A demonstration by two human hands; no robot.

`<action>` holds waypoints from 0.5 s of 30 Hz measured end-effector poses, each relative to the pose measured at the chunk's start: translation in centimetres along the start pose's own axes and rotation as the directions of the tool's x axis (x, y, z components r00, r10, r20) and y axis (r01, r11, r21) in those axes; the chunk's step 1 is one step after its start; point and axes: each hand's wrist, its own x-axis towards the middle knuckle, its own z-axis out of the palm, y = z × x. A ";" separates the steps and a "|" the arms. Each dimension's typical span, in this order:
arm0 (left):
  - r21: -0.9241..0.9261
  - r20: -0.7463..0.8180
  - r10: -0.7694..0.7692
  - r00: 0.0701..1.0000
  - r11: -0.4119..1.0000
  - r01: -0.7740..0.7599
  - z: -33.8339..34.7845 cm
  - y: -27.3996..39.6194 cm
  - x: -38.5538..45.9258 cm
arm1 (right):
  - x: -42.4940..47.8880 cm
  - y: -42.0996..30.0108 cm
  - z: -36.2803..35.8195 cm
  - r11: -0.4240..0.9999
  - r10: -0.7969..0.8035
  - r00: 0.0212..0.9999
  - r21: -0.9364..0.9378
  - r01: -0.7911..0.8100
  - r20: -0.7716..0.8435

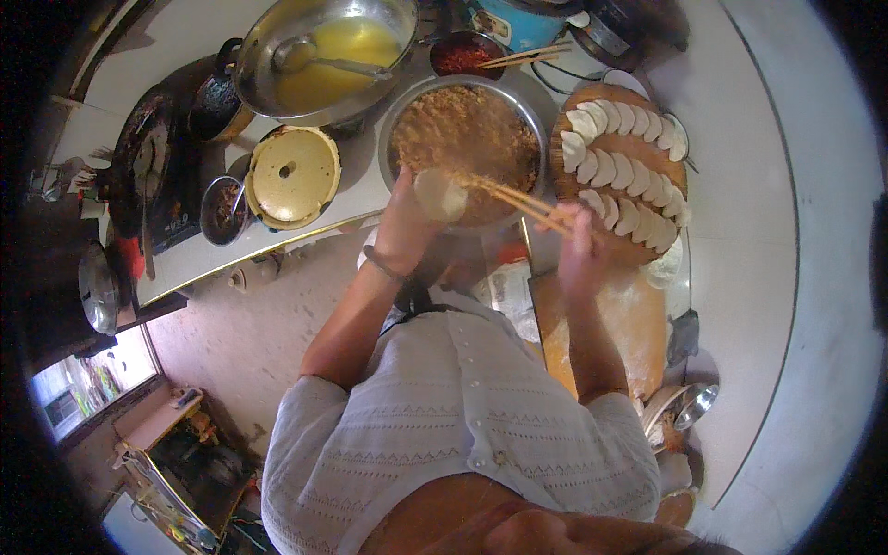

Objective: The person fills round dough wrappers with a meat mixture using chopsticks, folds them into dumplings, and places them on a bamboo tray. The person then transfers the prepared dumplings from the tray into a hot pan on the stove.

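Note:
A round dumpling wrapper (pixel 440 197) rests in my left hand (pixel 409 215), over the near rim of a large metal bowl (pixel 539 118). Brown minced filling (pixel 465 125) fills much of that bowl. My right hand (pixel 581 243) grips a pair of wooden chopsticks (pixel 531 205); their tips are at the filling beside the wrapper. Whether the tips carry filling is blurred. To the right, a round wooden board (pixel 624 147) bears rows of folded dumplings (pixel 628 173). My right hand is close to the board's near left edge.
Behind stand a wide metal pan (pixel 253 83) with yellow liquid and a ladle (pixel 295 55), a dark bowl of red chili (pixel 465 59) and a blue cooker (pixel 520 28). On the left are a yellow lid (pixel 293 177) and a small bowl (pixel 224 208). A floured board (pixel 603 326) lies by my right forearm.

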 end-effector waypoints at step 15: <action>-0.562 0.140 0.046 0.989 0.826 0.041 3.5 2.5 -1.1 | -4.8 -1.4 0.6 0.669 -0.585 0.704 -0.252 0.699 0.403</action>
